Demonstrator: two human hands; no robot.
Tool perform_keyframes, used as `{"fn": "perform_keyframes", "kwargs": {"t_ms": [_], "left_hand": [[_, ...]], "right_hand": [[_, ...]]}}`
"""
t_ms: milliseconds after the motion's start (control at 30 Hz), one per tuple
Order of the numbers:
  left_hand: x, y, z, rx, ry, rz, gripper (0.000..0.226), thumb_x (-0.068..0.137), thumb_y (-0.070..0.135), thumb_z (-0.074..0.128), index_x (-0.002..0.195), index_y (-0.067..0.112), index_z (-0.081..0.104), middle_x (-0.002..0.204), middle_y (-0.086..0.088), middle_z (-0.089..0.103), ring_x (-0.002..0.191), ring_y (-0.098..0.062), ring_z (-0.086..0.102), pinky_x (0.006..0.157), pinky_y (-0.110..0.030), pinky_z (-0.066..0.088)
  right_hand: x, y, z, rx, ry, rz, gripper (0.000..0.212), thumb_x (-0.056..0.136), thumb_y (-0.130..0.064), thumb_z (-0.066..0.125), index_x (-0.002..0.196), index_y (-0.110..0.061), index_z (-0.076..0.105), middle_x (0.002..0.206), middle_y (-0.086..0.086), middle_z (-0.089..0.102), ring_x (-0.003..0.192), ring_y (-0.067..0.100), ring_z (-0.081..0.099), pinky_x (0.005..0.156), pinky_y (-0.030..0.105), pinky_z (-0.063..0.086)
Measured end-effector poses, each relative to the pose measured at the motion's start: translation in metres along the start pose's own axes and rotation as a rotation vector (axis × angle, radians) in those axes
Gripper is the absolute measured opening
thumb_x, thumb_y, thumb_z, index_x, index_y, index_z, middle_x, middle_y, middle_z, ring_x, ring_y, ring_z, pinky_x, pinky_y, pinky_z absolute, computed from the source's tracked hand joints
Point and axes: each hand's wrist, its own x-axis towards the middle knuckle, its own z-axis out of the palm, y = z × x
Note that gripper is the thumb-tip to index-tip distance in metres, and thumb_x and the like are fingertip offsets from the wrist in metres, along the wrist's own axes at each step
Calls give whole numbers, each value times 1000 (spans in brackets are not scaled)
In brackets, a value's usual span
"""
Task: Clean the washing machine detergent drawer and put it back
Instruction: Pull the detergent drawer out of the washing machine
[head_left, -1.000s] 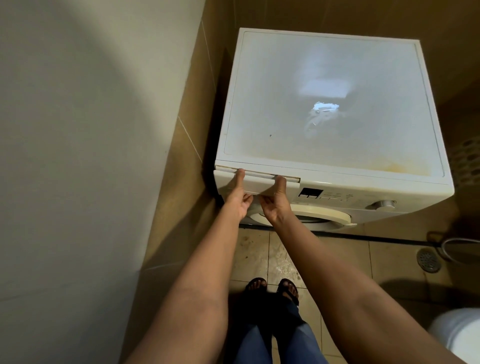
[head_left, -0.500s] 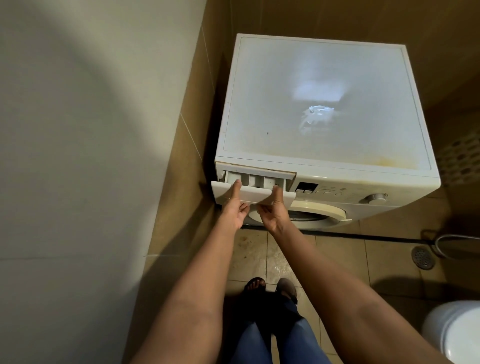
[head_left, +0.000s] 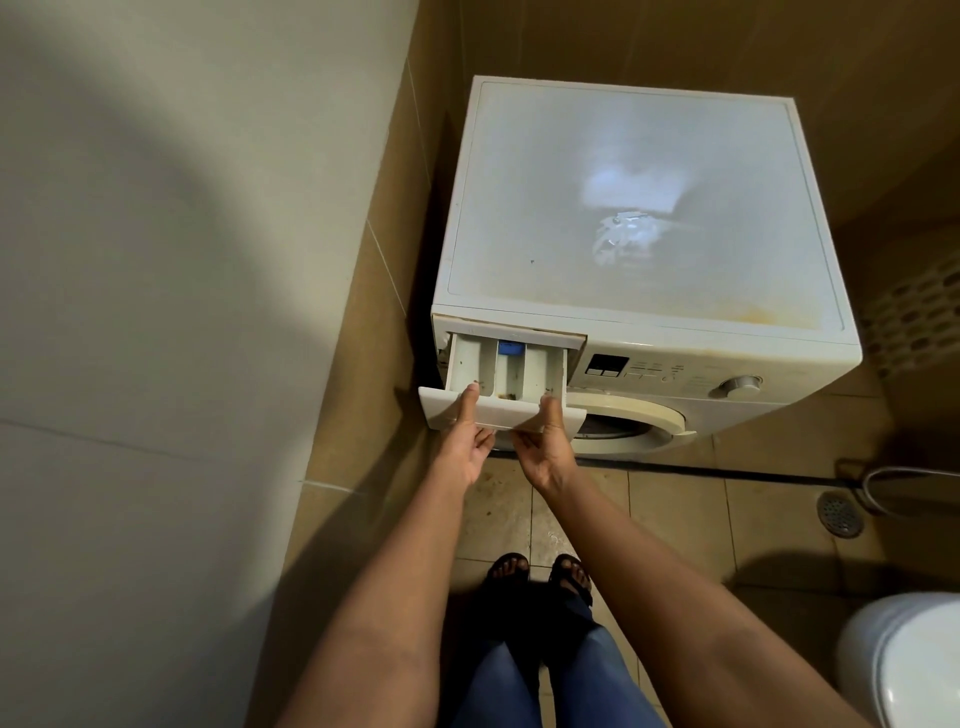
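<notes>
The white washing machine (head_left: 639, 208) stands in the corner. Its detergent drawer (head_left: 506, 371) sticks out partway at the top left of the front, showing three compartments with brown grime and a blue insert at the back of the middle one. My left hand (head_left: 465, 444) grips the drawer's front panel from below, thumb on its top edge. My right hand (head_left: 545, 449) grips the same panel beside it, thumb up on the edge too.
A pale wall (head_left: 182, 312) runs close along the left. The control panel's dial (head_left: 740, 385) and the round door (head_left: 631, 423) sit right of the drawer. A floor drain (head_left: 839, 514), a hose and a white toilet (head_left: 909, 665) are at the right. My sandalled feet stand on tan tiles.
The drawer went from shut to pulled well out, with both hands drawing its front panel toward me. The compartments and the blue insert have come into sight.
</notes>
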Motion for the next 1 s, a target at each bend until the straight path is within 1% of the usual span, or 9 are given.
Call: {"fn": "perform_keyframes", "kwargs": {"t_ms": [133,300,533,667,767,833,900,933,1000], "left_hand": [[-7,-9,-7,0,11,-2,78,85,39,69,143,5,30,130,-21,53,124,-30,51,112,-41,38],[-14,-17,-15,0,21,-8,76,85,39,69,143,7,32,128,-19,56,120,-28,54,111,-40,39],[-18,-21,-20,15,17,1,74,86,39,67,144,6,33,133,-19,55,125,-28,52,112,-40,36],[-19,-20,-21,24,14,0,73,87,38,67,143,6,34,133,-20,54,126,-29,51,114,-41,35],[-20,-20,-22,26,16,-8,72,87,37,66,143,6,33,135,-20,53,128,-29,50,114,-42,34],[-21,-19,-22,24,15,-15,73,87,37,67,143,6,32,136,-21,52,129,-30,48,115,-42,33],[-21,-19,-22,24,18,-21,74,87,38,67,144,6,32,136,-20,52,130,-29,48,116,-42,32],[-20,-19,-21,28,20,-22,75,86,39,67,144,6,32,136,-20,52,130,-29,47,116,-42,31],[-20,-20,-20,30,19,-22,78,86,42,66,146,7,30,138,-19,51,131,-28,46,117,-42,30]], "right_hand": [[-7,5,-10,10,2,11,54,91,-20,59,132,5,36,130,27,47,127,35,47,108,41,40],[-13,9,-20,14,-21,38,41,91,-20,57,121,2,40,114,22,51,118,32,51,107,38,42],[-13,14,-25,0,-36,50,24,91,-19,56,103,0,47,110,22,50,113,31,50,104,35,44],[-15,11,-26,-36,-26,44,28,90,-19,56,108,2,47,107,21,52,109,30,53,98,34,47],[-21,8,-25,-161,41,34,40,90,-26,60,117,0,46,112,21,56,107,28,56,96,32,48],[-24,9,-26,-378,246,-62,54,82,-33,70,120,-3,45,113,17,56,103,26,57,93,33,50],[-29,4,-26,-661,516,-353,64,76,-34,77,122,-6,42,115,13,51,101,24,54,88,37,51],[-32,1,-24,-789,552,-543,62,76,-32,76,122,-7,42,117,12,48,102,23,52,87,35,49],[-32,-9,-17,-997,432,-805,46,82,-30,71,115,-10,46,114,7,48,98,19,51,82,28,46]]}}
